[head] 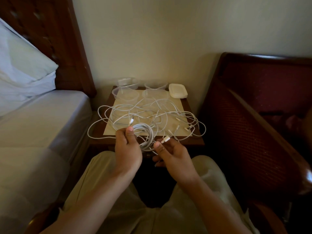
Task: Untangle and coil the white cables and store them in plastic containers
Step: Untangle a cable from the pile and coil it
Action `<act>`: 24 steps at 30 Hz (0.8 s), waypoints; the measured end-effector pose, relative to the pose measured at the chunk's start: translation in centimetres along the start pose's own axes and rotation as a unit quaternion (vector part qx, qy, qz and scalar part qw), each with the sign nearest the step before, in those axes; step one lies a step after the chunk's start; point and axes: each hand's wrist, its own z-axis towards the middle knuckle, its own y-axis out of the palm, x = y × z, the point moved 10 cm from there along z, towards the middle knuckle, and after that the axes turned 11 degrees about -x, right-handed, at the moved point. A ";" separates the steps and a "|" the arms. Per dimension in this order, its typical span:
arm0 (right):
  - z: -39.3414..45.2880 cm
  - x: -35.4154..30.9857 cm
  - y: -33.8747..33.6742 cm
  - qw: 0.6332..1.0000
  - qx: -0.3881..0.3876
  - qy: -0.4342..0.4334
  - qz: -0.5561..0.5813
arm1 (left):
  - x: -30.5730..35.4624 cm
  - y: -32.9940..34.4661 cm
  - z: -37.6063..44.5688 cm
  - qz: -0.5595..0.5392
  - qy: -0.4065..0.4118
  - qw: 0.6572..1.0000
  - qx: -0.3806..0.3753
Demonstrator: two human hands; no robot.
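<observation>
Left hand (128, 149) and right hand (173, 156) pinching smooth white coiled cable (146, 135), clear round-cornered containers (126, 94)

The person's two bare forearms enter from the lower edge, one from about 7 o'clock and the other from about 5 o'clock; no sleeve, watch, ring or band shows on either. The left hand (128, 149) and the right hand (173, 156) are bare too, with short, plain, unpainted nails visible on both thumbs. Below the arms, toward 6 o'clock, the legs are covered by loose pale beige cloth trousers (104, 174), softly creased over each thigh, with a long seam line running down the left leg. The trousers carry no visible pattern or print.
</observation>
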 end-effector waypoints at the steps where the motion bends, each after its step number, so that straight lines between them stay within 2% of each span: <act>1: 0.1 -0.1 -0.1 1.000 0.019 -0.008 0.004 | 0.0 0.2 -0.1 -0.005 0.003 1.000 -0.001; 4: 0.3 -0.1 -0.8 0.996 0.079 -0.004 0.028 | 0.2 0.8 -0.2 -0.027 0.017 0.999 -0.006; 9: 0.6 1.1 -1.5 0.971 0.150 0.029 0.186 | 0.6 1.5 -0.6 -0.076 0.048 0.996 -0.025; 13: 0.6 2.0 -1.8 0.958 0.169 0.058 0.222 | 1.2 2.2 -1.3 -0.112 0.058 0.991 -0.047; 16: 0.9 2.3 -1.8 0.967 0.131 0.092 0.199 | 1.1 2.3 -1.4 -0.114 0.060 0.990 -0.060; 19: 1.4 1.9 -1.1 0.975 0.039 0.127 0.180 | 0.2 2.2 -1.4 -0.092 0.037 0.993 -0.070; 24: 1.7 0.8 -0.2 0.980 -0.071 0.107 0.150 | 1.0 1.8 -1.8 -0.043 0.041 0.997 -0.055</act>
